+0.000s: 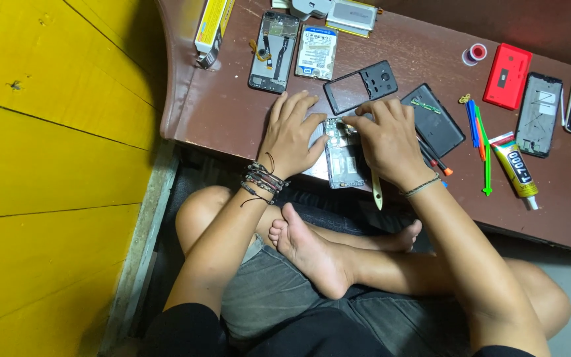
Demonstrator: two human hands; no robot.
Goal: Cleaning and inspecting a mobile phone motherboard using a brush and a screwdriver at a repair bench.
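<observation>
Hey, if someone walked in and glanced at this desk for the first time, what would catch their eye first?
Probably the two hands at the near edge of the brown table: the left hand and right hand both rest on an opened phone with its circuit board showing. Next, the bright red phone cover at the far right, and the green and orange plastic pry tools beside a yellow glue tube.

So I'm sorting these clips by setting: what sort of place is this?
Probably a small phone repair bench, set low by a yellow wall. The brown table carries opened phones, loose back covers, a glue tube and plastic pry tools.
</observation>
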